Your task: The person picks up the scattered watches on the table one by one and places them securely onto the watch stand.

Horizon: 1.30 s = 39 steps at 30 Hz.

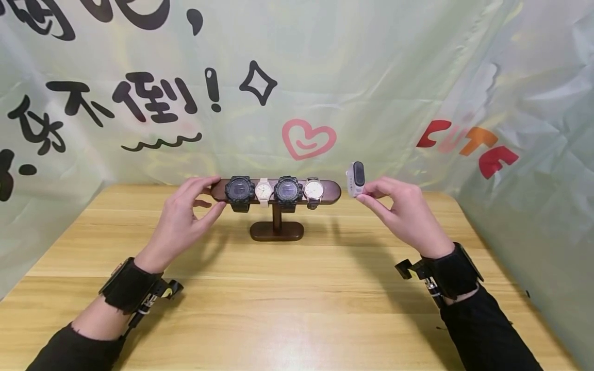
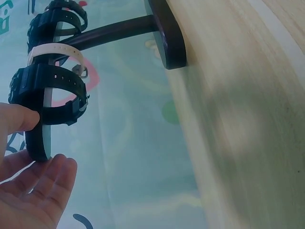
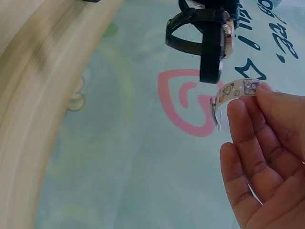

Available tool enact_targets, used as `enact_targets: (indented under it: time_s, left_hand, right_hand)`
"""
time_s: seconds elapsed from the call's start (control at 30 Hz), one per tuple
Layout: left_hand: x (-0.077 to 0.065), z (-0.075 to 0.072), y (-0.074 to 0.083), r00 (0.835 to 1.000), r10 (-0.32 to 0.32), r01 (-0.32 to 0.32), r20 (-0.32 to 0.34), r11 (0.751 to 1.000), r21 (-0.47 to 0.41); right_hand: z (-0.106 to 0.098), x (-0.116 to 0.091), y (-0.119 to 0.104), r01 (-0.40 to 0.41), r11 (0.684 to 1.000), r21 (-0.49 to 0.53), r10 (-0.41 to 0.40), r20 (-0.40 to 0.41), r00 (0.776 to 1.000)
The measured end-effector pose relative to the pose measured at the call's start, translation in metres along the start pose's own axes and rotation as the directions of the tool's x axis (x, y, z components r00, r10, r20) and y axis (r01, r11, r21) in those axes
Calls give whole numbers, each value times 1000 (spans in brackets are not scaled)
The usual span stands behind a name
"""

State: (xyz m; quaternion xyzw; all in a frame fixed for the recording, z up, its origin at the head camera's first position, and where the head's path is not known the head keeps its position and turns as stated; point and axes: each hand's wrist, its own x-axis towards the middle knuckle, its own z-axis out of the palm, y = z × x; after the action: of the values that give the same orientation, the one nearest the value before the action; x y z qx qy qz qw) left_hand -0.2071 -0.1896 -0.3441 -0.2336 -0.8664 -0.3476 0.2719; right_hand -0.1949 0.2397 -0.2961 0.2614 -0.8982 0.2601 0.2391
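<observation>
A dark brown wooden watch stand [image 1: 331, 191] stands upright near the back of the table. My left hand [image 1: 178, 219] holds the left end of its bar, thumb [image 2: 21, 118] on one side and fingertips at the end. Along the bar sit two bulky black watches [image 1: 240, 189], a small watch with a pale strap [image 1: 263, 191] and a light-dialled watch with a dark strap [image 1: 313, 190]. Just off the bar's right end, my right hand [image 1: 406, 216] pinches a pale smart band [image 1: 351, 180] with a black oval screen. Its patterned strap [image 3: 233, 90] curves away from the fingertips.
The wooden table [image 1: 260, 299] spreads out in front of the stand. A pale green printed cloth [image 1: 380, 77] hangs behind and along the sides. Each wrist wears a black strap [image 1: 131, 286] with a small camera mount.
</observation>
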Motion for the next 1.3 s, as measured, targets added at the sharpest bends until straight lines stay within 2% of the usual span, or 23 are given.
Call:
enact_targets:
  time_s: [0.4, 0.9, 1.3]
  left_hand:
    - [0, 0, 0, 1000, 0, 0, -4, 1000, -8]
    - [-1, 1, 0, 1000, -4, 4, -5, 1000, -17]
    - [-1, 1, 0, 1000, -3, 3, -6, 1000, -21]
  right_hand:
    - [17, 1, 11, -8, 1000, 23, 6, 79, 997]
    - [30, 0, 6, -2, 999, 42, -4, 147, 989]
    - [41, -1, 1, 7, 999, 34, -11, 113, 994]
